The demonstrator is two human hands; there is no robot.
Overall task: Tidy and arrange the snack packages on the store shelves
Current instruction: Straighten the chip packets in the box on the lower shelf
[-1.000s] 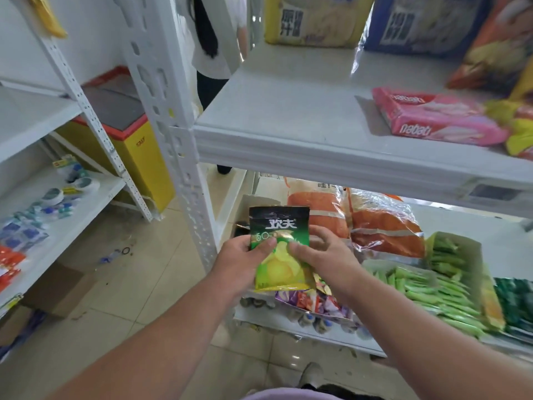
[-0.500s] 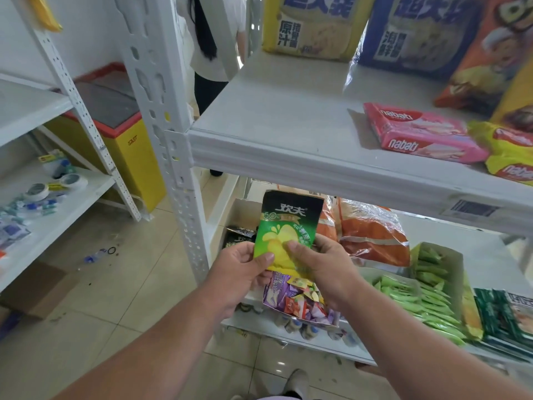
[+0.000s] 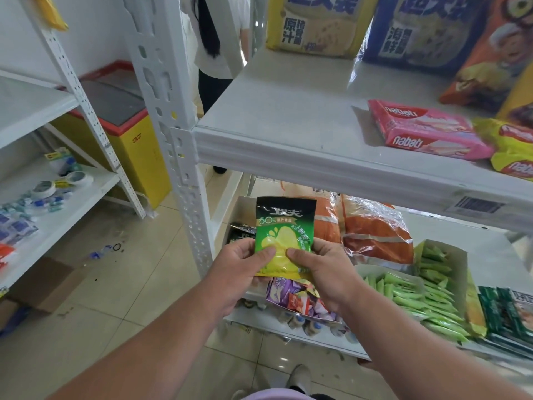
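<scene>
Green and black, the snack packet (image 3: 284, 238) stands upright at the centre of the frame, held in front of the lower shelf (image 3: 288, 330). The left hand (image 3: 239, 272) grips its lower left edge, thumb pressed flat on the yellow-green front and fingers curled behind. The right hand (image 3: 326, 272) grips the lower right edge the same way, its thumb tip just beside the left thumb. Under the right hand, a purple mixed-candy bag (image 3: 300, 298) hangs below the packet; which fingers carry it cannot be told.

Just behind the hands, on the lower shelf, a dark packet (image 3: 240, 232) lies at the left and 2 orange bags in clear wrap (image 3: 375, 235) stand behind. To the right of the hands, open boxes hold green stick sachets (image 3: 418, 298), with dark green packs (image 3: 507, 310) at the far right edge.

Further up, the upper shelf (image 3: 288, 122) crosses the upper right of the frame. A pink wafer pack (image 3: 427, 131) lies flat on it, touching a yellow wafer pack (image 3: 516, 157) at the right edge. At its back stand a large yellow bag (image 3: 314, 24), a blue bag (image 3: 427, 30) and an orange bag (image 3: 496, 53).

In the left of the frame, a second white rack (image 3: 57, 197) carries tape rolls (image 3: 60, 183). Beyond it sits a yellow chest freezer (image 3: 135, 157), and a person in a white top (image 3: 219, 53) stands in the upper centre.
</scene>
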